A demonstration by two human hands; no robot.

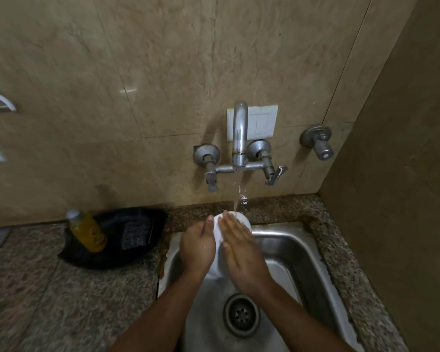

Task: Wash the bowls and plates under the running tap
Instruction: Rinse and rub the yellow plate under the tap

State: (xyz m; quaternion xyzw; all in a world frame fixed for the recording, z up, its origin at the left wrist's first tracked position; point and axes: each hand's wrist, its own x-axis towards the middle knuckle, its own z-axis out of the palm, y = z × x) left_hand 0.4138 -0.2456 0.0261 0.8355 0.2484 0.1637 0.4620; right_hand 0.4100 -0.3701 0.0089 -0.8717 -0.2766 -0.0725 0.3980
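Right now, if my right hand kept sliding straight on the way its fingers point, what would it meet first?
Probably the water stream: the right hand lies flat on the white bowl, fingers pointing toward the tap. Depth is unclear.

Two bare forearms enter from the bottom edge, one from about 7 o'clock and the other from about 5 o'clock, and each narrows to a wrist before the hand. No sleeve shows on either arm up to the frame edge. The left hand (197, 247) shows its back and its thumb side; its thumb shows a short, pale nail at the tip. The right hand (241, 252) shows its back, broad and flat, with long fingers and faint tendon lines running toward the knuckles. Both hands look wet, with a slight sheen on the skin. Wrists and fingers appear bare; fine detail there is blurred.
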